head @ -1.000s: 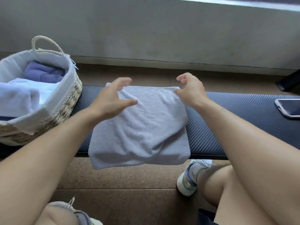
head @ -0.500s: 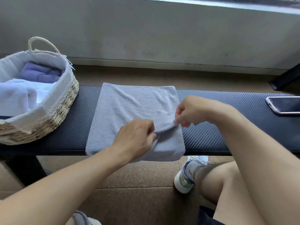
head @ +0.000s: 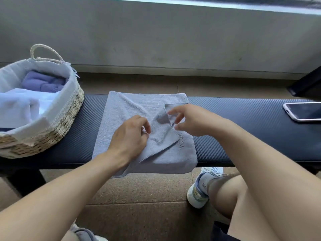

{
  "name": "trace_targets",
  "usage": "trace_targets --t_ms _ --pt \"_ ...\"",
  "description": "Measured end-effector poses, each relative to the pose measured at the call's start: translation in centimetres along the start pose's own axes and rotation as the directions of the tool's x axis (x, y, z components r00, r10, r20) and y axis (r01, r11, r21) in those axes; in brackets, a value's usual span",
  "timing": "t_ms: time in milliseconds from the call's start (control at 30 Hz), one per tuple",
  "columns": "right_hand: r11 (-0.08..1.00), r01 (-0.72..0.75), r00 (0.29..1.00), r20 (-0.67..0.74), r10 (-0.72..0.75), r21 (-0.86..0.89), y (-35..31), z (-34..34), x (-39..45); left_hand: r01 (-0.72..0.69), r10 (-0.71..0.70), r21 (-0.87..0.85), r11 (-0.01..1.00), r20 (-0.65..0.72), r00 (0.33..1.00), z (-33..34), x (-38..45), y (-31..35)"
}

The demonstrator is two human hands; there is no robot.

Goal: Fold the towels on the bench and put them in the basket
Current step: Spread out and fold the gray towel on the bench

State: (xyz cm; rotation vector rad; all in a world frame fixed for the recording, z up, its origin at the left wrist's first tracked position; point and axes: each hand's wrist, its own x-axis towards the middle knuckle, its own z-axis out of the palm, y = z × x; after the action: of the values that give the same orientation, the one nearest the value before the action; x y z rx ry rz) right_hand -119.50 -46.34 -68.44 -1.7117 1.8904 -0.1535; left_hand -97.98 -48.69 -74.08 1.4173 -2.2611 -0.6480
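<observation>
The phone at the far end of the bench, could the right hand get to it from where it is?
Probably yes. The phone lies on the bench with bare surface between it and the right hand, but that hand is pinching the grey towel and would have to let go.

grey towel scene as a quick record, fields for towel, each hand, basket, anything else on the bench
towel: grey towel lying across bench, near flap lifted
left hand: left hand pinches flap
right hand: right hand pinches flap's edge
basket: basket at bench's left end, holds white and purple towels
other: phone at right
</observation>
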Motion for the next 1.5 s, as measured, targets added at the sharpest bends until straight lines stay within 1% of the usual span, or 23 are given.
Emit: trace_targets --t_ms 67,200,267,400,467,533,600,667,767,833,967,1033,1100,1133,1167,1233,1300,1333,1367,1433,1500 --pt "0.997 -0.057 0.998 0.009 0.058 -0.054 -0.4 0.2 0.4 0.007 -0.007 -0.001 1.000 0.016 1.000 0.0 -0.2 -0.1" --pt "0.967 -0.151 0.973 0.144 0.182 -0.206 -0.4 0.7 1.1 0.041 -0.040 -0.036 0.999 0.014 0.999 -0.2 0.0 -0.4" --pt "0.959 -0.174 0.967 0.147 0.209 -0.222 -0.4 0.9 1.4 0.051 -0.051 -0.031 0.998 0.024 0.998 -0.3 0.3 -0.8" --pt "0.953 -0.190 0.964 0.138 0.227 -0.237 -0.5 1.5 1.9 0.032 -0.041 0.103 0.994 0.090 0.995 -0.5 0.8 -2.1" --pt "0.956 -0.193 0.957 0.173 0.233 -0.220 -0.6 1.4 1.8 0.047 -0.074 0.163 0.985 0.168 0.983 -0.4 0.8 -2.5" --pt "0.970 -0.185 0.957 0.197 0.215 -0.157 -0.8 0.6 1.3 0.051 -0.105 0.215 0.975 0.249 0.963 -0.2 0.7 -2.6" --pt "0.979 -0.180 0.961 0.193 0.196 -0.096 -0.8 -0.6 0.3 0.041 -0.124 0.250 0.967 0.328 0.937 0.0 0.7 -2.4" --pt "0.982 -0.179 0.956 0.227 0.187 -0.055 -0.7 -1.7 -1.2 0.024 -0.138 0.289 0.957 0.383 0.914 0.3 0.6 -2.3" --pt "0.984 -0.175 0.919 0.356 0.170 -0.019 -0.1 -2.5 -3.7 0.017 -0.146 0.303 0.953 0.409 0.901 0.4 0.4 -2.6" --pt "0.982 -0.185 0.877 0.445 0.181 -0.035 0.6 -2.7 -4.7 0.006 -0.140 0.307 0.952 0.415 0.899 0.4 0.3 -2.6" --pt "0.963 -0.221 0.754 0.600 0.267 -0.151 1.4 -2.2 -5.0 0.003 -0.146 0.319 0.948 0.426 0.893 0.6 0.4 -2.7" --pt "0.954 -0.223 0.721 0.625 0.301 -0.202 1.6 -1.6 -4.7 -0.002 -0.145 0.321 0.947 0.433 0.890 0.5 0.4 -2.7" --pt "0.946 -0.250 0.733 0.597 0.325 -0.208 1.8 -1.2 -4.2 -0.016 -0.132 0.322 0.947 0.431 0.893 0.5 0.3 -2.6" --pt "0.942 -0.273 0.761 0.555 0.337 -0.197 2.0 -1.2 -3.9 -0.025 -0.120 0.321 0.947 0.423 0.898 0.5 0.2 -2.6" --pt "0.938 -0.301 0.801 0.488 0.347 -0.174 2.2 -1.2 -3.5 -0.041 -0.100 0.318 0.947 0.415 0.905 0.5 0.0 -2.6" --pt "0.934 -0.338 0.885 0.299 0.358 -0.117 2.7 -1.5 -2.8 -0.097 -0.042 0.312 0.945 0.412 0.910 0.6 -0.9 -2.7" --pt "0.933 -0.353 0.923 0.141 0.359 -0.063 3.2 -1.7 -2.0 -0.177 0.028 0.314 0.933 0.426 0.904 0.8 -2.1 -2.8" --pt "0.932 -0.361 0.926 0.108 0.362 -0.032 3.2 -1.6 -1.7 -0.210 0.053 0.323 0.923 0.432 0.900 0.9 -2.8 -2.9" --pt "0.930 -0.368 0.925 0.105 0.366 0.002 3.2 -1.6 -1.5 -0.234 0.071 0.339 0.911 0.432 0.899 1.0 -3.3 -3.0" --pt "0.925 -0.376 0.921 0.137 0.365 0.062 3.1 -1.5 -1.1 -0.273 0.106 0.372 0.887 0.412 0.905 0.8 -4.1 -3.4" --pt "0.925 -0.368 0.924 0.151 0.352 0.097 3.0 -1.4 -0.9 -0.345 0.183 0.398 0.850 0.391 0.902 0.8 -4.7 -4.0"
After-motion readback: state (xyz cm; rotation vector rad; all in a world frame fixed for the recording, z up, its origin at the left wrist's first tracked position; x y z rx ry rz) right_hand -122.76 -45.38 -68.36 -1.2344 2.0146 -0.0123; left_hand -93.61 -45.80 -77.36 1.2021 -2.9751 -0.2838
